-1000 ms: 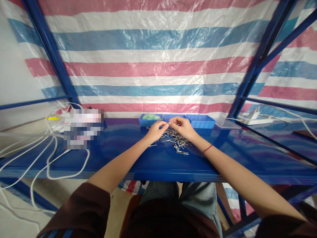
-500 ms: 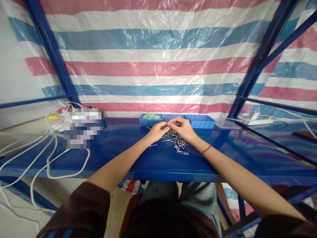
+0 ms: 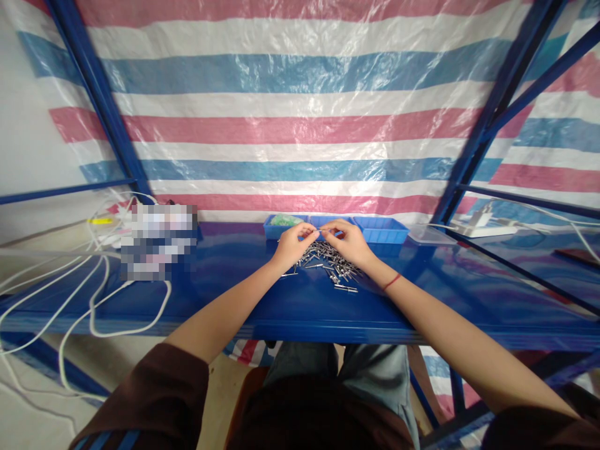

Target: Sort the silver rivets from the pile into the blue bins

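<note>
Left hand (image 3: 291,246) has eased from right hand (image 3: 350,244); fingers (image 3: 309,238) of both pinch a slim piece (image 3: 319,230) between.

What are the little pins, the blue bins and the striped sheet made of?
Pins: metal, judging by their silvery glint; which metal, I can't tell.
Bins: probably moulded plastic, with a smooth, even blue colour.
Sheet: likely thin plastic, glossy and creased, throwing back bright glare.

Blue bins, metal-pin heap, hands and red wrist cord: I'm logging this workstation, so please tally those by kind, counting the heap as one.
Blue bins: 3
Metal-pin heap: 1 (overlapping pins can't be counted singly)
Hands (left hand, right hand): 2
Red wrist cord: 1
Total: 7
</note>
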A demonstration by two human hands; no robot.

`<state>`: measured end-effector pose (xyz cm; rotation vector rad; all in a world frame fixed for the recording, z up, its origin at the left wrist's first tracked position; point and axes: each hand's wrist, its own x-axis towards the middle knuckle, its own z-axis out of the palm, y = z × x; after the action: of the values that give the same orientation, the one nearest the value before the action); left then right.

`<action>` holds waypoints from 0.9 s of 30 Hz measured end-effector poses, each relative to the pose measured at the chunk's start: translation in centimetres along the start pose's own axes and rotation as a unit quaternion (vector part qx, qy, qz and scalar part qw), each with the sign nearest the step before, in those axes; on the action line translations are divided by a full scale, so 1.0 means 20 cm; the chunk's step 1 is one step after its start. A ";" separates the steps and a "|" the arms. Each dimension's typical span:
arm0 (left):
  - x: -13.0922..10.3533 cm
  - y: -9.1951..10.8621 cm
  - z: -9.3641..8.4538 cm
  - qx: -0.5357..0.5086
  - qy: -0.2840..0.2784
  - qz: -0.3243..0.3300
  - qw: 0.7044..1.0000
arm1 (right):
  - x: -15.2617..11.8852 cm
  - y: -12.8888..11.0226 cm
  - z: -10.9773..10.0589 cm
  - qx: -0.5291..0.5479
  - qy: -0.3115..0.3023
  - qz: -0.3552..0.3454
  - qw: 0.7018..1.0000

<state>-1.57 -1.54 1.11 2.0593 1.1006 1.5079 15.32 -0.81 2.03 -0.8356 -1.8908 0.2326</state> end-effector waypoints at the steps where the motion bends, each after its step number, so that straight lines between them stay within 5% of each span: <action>1: 0.00 0.00 0.00 0.003 0.003 0.001 1.000 | 0.00 0.00 0.00 -0.001 -0.005 0.003 1.000; 8: 0.00 0.01 -0.01 0.027 0.014 0.007 1.000 | 0.00 0.01 0.03 0.009 -0.048 0.012 0.999; 13: 0.00 -0.02 0.00 0.071 0.023 0.007 0.997 | 0.09 0.10 -0.01 0.025 0.046 0.079 0.995; 16: 0.00 -0.03 0.00 0.103 0.008 0.014 0.995 | 0.16 0.20 -0.07 -0.055 0.099 0.131 0.985; 22: -0.01 -0.02 -0.01 0.157 -0.063 0.056 0.984 | 0.24 0.30 -0.13 -0.267 -0.002 0.070 0.961; 25: -0.02 0.00 -0.02 0.163 -0.109 0.065 0.978 | 0.22 0.25 -0.14 -0.260 -0.034 0.050 0.964; 27: -0.03 0.01 -0.02 0.165 -0.155 0.090 0.970 | 0.19 0.18 -0.16 -0.210 -0.118 0.027 0.970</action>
<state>-1.95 -2.20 0.97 2.5756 1.1218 1.0740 18.70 3.61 4.48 -1.1863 -2.1803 -0.0433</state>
